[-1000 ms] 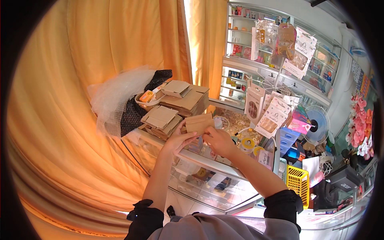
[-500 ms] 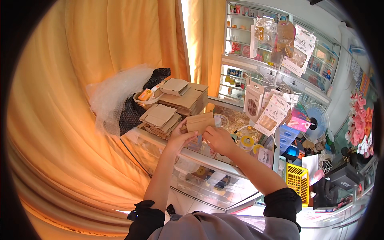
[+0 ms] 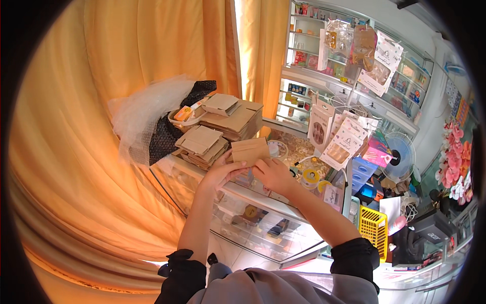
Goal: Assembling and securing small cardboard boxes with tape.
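Between my hands is a small brown cardboard box, held up over the front edge of a glass display counter. My left hand grips its left side, with the thumb along the lower edge. The fingers of my right hand are bent against its lower right corner. Just left of the box lies a stack of small flattened cardboard boxes. Behind that stack is a pile of larger flat cardboard, with another small folded box on top.
Bubble wrap spills over the counter's left end beside a basket. Tape rolls lie right of my right hand. A rack of hanging packets stands at the counter's right end, near a yellow basket and a fan.
Both hands and the box have shifted slightly left. The box now shows more of its broad face, and both hands still grip it.
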`<state>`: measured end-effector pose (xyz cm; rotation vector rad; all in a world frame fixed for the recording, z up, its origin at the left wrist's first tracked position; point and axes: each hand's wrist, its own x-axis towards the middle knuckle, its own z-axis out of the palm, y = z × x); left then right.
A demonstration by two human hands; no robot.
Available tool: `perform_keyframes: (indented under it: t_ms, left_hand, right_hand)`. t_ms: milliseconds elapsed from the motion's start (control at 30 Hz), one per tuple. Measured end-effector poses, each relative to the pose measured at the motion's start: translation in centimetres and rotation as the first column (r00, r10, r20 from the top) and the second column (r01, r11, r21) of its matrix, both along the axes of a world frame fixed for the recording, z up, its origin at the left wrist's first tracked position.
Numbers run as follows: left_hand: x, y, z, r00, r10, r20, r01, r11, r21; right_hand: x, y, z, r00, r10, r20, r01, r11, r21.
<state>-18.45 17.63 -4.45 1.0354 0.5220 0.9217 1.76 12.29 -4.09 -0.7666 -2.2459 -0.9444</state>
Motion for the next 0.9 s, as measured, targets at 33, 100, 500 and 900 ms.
perform_keyframes:
  t_ms: [33,100,500,900]
  left_hand:
    - [-0.1,0.1,0.0,1.000,-0.007,0.002,0.007,1.000,-0.013]
    - [-0.2,0.2,0.1,1.000,-0.015,0.004,0.015,1.000,-0.024]
    - [0.2,1.2,0.1,0.994,-0.027,-0.109,0.034,0.997,0.064]
    - [1.5,2.5,-1.0,0.999,-0.045,0.001,0.041,0.926,0.376]
  right_hand:
    - [-0.1,0.0,0.2,1.000,0.005,-0.007,-0.005,0.999,0.041]
    - [-0.2,-0.1,0.2,1.000,-0.010,0.005,0.010,0.999,0.035]
    - [0.1,0.0,0.5,0.996,0.005,-0.087,-0.010,0.998,-0.061]
    - [-0.3,-0.3,0.9,0.904,-0.109,-0.413,0.005,0.969,-0.246]
